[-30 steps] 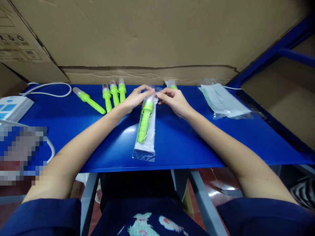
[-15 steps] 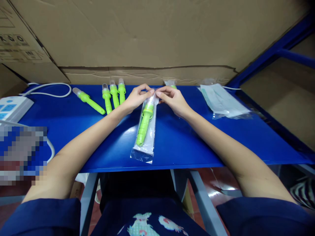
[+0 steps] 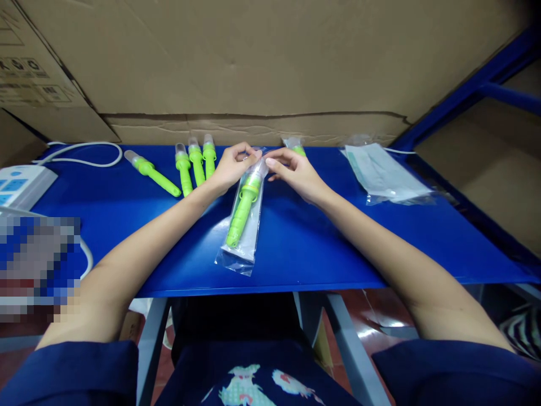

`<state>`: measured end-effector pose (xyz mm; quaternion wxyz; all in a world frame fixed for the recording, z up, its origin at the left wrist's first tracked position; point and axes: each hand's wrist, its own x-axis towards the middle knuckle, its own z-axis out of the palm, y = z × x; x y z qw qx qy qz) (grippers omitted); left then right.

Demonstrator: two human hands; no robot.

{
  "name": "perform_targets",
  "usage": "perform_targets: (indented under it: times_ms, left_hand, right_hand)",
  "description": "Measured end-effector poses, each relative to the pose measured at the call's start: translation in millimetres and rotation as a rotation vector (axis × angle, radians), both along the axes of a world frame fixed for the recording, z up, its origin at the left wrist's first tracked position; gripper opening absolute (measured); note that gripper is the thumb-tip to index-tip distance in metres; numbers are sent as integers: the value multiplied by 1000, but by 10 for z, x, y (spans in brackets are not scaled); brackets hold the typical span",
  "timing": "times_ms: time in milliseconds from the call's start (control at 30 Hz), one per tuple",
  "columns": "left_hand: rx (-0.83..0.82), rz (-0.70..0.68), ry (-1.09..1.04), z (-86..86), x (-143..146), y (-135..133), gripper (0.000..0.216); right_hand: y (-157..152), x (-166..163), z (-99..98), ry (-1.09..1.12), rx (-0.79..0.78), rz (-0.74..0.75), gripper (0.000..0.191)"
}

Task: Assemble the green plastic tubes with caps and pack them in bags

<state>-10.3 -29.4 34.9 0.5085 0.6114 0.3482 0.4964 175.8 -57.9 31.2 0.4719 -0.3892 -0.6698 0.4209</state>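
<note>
A clear plastic bag (image 3: pixel 252 237) lies slanted on the table, with a lime-green stick (image 3: pixel 240 220) inside. The stick has a ribbed handle, a collar with a ring and a transparent cap at the far end. My left hand (image 3: pixel 236 167) is closed, pinching the bag's top end between thumb and index finger. At the same end, on the other side, my right hand (image 3: pixel 296 172) holds the bag's edge between thumb and fingertips, its other fingers curled loosely. The fingers partly cover the bag's opening.
Several similar loose green sticks (image 3: pixel 157 179) lie at the back left. Another bagged stick (image 3: pixel 296 148) is behind my right hand. A stack of flat plastic bags (image 3: pixel 386 172) rests at the right. A white power strip (image 3: pixel 27 183) sits left; a cardboard sheet (image 3: pixel 253 62) stands behind the blue table (image 3: pixel 321 254).
The lower end of the bag with its stick has swung a little to the left. Both hands stay at its top end, the right fingers shifted slightly.
</note>
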Motion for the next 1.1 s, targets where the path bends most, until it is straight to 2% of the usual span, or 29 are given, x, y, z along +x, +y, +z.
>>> perform_targets:
  times_ms: [233,367,500,633,767,900,1100]
  left_hand:
    - [-52,16,65,-7,30,-33,10]
    - [-16,6,79,-23,15,2,22]
    - [-4,-70,65,-32,-25,19,37]
    - [-2,-136,73,-19,-65,-4,38]
    - [-12,-107,91,-3,-74,-26,31]
    - [-33,-64,117,3,-66,-39,32]
    - [-5,-56,107,-7,-50,-38,38]
  right_hand:
    - [37,17,-54,30,15,-86,58]
    - [40,33,-37,35,4,-98,56]
    - [72,43,-65,68,-4,-133,58]
    - [77,48,-70,86,-19,-124,58]
    - [27,20,-27,56,-25,-84,47]
    - [-23,-17,18,-4,45,-78,54]
    - [0,12,9,-3,45,-57,63]
